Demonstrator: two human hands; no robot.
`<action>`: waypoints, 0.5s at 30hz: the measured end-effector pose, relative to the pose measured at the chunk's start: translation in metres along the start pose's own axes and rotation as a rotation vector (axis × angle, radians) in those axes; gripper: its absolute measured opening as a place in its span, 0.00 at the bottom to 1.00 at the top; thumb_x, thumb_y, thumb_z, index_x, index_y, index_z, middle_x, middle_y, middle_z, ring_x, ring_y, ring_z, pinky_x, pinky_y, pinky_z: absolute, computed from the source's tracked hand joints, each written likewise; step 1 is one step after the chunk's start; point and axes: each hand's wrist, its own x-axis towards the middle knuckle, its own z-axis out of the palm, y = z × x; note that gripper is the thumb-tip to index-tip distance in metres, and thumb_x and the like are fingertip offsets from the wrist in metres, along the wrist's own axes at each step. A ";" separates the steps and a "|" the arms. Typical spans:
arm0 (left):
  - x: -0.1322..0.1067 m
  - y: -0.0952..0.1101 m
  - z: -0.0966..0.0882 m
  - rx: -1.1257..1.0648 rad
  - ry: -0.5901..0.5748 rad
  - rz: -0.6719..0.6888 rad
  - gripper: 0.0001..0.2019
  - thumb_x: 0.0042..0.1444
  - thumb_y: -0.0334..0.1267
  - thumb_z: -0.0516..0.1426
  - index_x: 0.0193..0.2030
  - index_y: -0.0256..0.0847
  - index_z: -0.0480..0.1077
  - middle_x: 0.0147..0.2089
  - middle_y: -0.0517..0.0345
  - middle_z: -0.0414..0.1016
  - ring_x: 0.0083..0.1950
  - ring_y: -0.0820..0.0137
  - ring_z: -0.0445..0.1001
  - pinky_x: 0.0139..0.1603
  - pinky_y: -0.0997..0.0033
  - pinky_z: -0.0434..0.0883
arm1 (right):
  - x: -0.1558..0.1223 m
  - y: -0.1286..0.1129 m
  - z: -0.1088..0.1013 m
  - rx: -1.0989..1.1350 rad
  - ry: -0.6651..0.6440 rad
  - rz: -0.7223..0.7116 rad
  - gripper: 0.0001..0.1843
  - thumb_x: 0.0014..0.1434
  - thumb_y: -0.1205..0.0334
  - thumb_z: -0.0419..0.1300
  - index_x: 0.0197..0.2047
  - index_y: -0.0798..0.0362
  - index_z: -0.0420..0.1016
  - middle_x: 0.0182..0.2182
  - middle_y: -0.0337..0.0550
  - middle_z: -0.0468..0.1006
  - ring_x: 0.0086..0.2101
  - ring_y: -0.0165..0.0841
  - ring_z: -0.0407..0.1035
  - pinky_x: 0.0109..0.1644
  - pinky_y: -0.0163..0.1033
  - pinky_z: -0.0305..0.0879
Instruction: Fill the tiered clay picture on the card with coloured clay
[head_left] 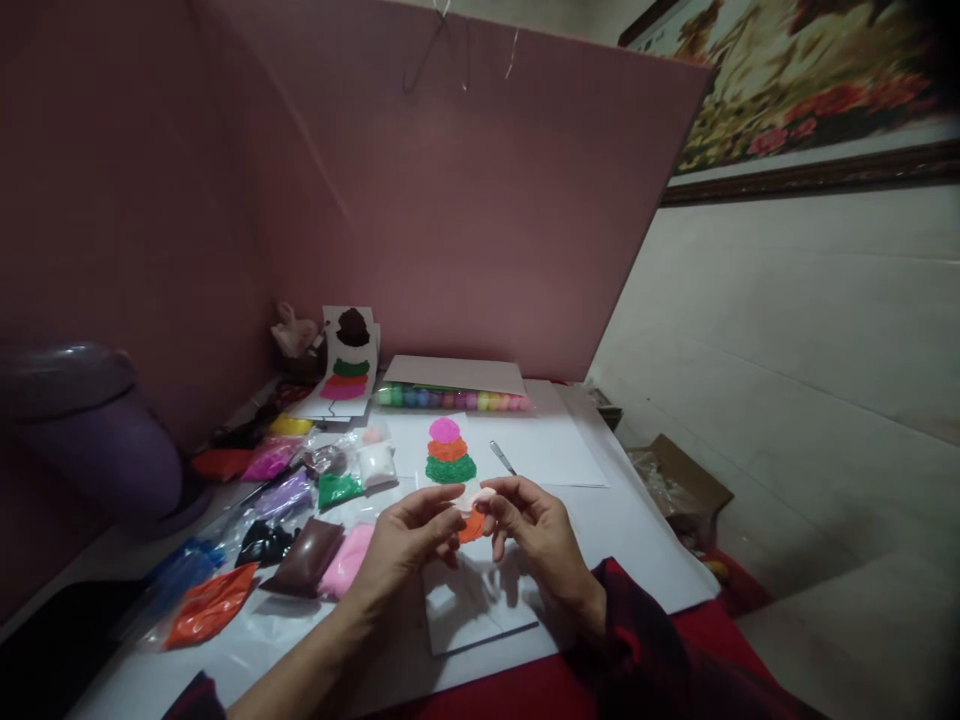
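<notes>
My left hand [409, 538] and my right hand [534, 530] meet over a white card [480, 610] near the table's front edge. Both pinch a small lump of orange clay [472, 524] between the fingertips. Just beyond them lies a card with stacked pink, orange and green clay rounds [448, 452]. A thin metal tool [502, 458] lies on the white paper to the right of that card.
Several small bags of coloured clay [300, 520] lie at the left, including orange [214, 603], brown and pink ones. A tube of coloured balls [450, 399] and a finished sample card [349, 360] sit at the back. A purple container [97, 430] stands far left; a cardboard box [679, 485] on the floor at right.
</notes>
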 end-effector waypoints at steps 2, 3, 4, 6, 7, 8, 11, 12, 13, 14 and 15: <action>0.000 -0.001 0.001 0.082 -0.042 -0.015 0.18 0.40 0.41 0.67 0.38 0.35 0.76 0.23 0.58 0.72 0.20 0.77 0.65 0.21 0.77 0.66 | -0.003 -0.001 0.002 -0.039 -0.067 -0.039 0.14 0.54 0.55 0.62 0.40 0.56 0.73 0.27 0.40 0.74 0.22 0.27 0.68 0.22 0.31 0.66; 0.001 -0.002 0.000 0.115 -0.073 -0.018 0.17 0.41 0.42 0.67 0.38 0.34 0.76 0.23 0.58 0.72 0.20 0.78 0.65 0.20 0.77 0.65 | -0.005 -0.002 0.002 -0.084 -0.098 -0.076 0.12 0.54 0.58 0.63 0.40 0.55 0.73 0.29 0.41 0.75 0.25 0.28 0.69 0.24 0.32 0.67; 0.001 -0.003 -0.001 0.140 -0.106 -0.017 0.16 0.42 0.43 0.66 0.36 0.34 0.76 0.23 0.58 0.73 0.20 0.77 0.65 0.20 0.77 0.65 | -0.007 -0.003 0.003 -0.153 -0.124 -0.131 0.12 0.54 0.60 0.63 0.41 0.54 0.73 0.31 0.42 0.74 0.27 0.29 0.70 0.26 0.33 0.68; 0.004 -0.006 -0.003 0.162 -0.152 -0.012 0.13 0.44 0.43 0.65 0.33 0.34 0.76 0.23 0.57 0.73 0.20 0.77 0.65 0.20 0.77 0.65 | -0.010 -0.003 0.002 -0.339 -0.144 -0.289 0.12 0.53 0.65 0.63 0.42 0.53 0.74 0.32 0.42 0.74 0.29 0.31 0.69 0.30 0.35 0.68; 0.005 -0.007 -0.004 0.163 -0.157 -0.007 0.13 0.44 0.43 0.65 0.31 0.34 0.75 0.22 0.58 0.73 0.19 0.76 0.66 0.20 0.76 0.65 | -0.011 -0.003 0.001 -0.429 -0.142 -0.370 0.12 0.53 0.67 0.62 0.43 0.53 0.75 0.32 0.42 0.74 0.29 0.31 0.68 0.31 0.36 0.68; 0.005 -0.009 -0.006 0.167 -0.154 -0.004 0.13 0.44 0.43 0.65 0.30 0.34 0.74 0.22 0.58 0.72 0.19 0.76 0.66 0.20 0.76 0.65 | -0.012 -0.003 0.000 -0.501 -0.134 -0.436 0.12 0.53 0.67 0.62 0.43 0.53 0.75 0.31 0.42 0.74 0.28 0.30 0.68 0.32 0.37 0.67; 0.006 -0.012 -0.007 0.193 -0.151 0.010 0.13 0.44 0.43 0.65 0.27 0.34 0.73 0.19 0.61 0.70 0.17 0.76 0.65 0.18 0.76 0.63 | -0.013 0.000 -0.003 -0.576 -0.130 -0.492 0.08 0.56 0.67 0.60 0.40 0.53 0.75 0.29 0.42 0.73 0.27 0.30 0.67 0.33 0.37 0.66; 0.005 -0.012 -0.007 0.204 -0.153 0.018 0.12 0.45 0.43 0.65 0.27 0.34 0.73 0.18 0.61 0.69 0.17 0.76 0.65 0.17 0.77 0.63 | -0.012 0.001 -0.003 -0.564 -0.133 -0.466 0.07 0.57 0.66 0.59 0.40 0.54 0.75 0.29 0.42 0.73 0.27 0.30 0.67 0.32 0.37 0.67; 0.005 -0.012 -0.006 0.210 -0.151 0.024 0.12 0.46 0.42 0.64 0.28 0.34 0.73 0.18 0.61 0.69 0.17 0.76 0.65 0.18 0.78 0.62 | -0.012 0.001 -0.003 -0.534 -0.135 -0.421 0.06 0.57 0.65 0.59 0.39 0.54 0.75 0.29 0.42 0.73 0.27 0.30 0.67 0.31 0.36 0.67; 0.004 -0.012 -0.006 0.208 -0.139 0.033 0.11 0.47 0.41 0.64 0.28 0.34 0.73 0.19 0.61 0.69 0.17 0.77 0.65 0.18 0.78 0.62 | -0.011 0.002 -0.003 -0.488 -0.127 -0.364 0.06 0.57 0.64 0.59 0.38 0.55 0.75 0.29 0.42 0.74 0.26 0.29 0.67 0.30 0.36 0.67; 0.004 -0.011 -0.005 0.194 -0.117 0.047 0.10 0.47 0.41 0.64 0.28 0.34 0.73 0.20 0.61 0.70 0.18 0.78 0.65 0.19 0.79 0.62 | -0.010 0.003 -0.003 -0.428 -0.110 -0.299 0.06 0.57 0.62 0.59 0.37 0.55 0.75 0.29 0.42 0.74 0.26 0.29 0.67 0.28 0.35 0.67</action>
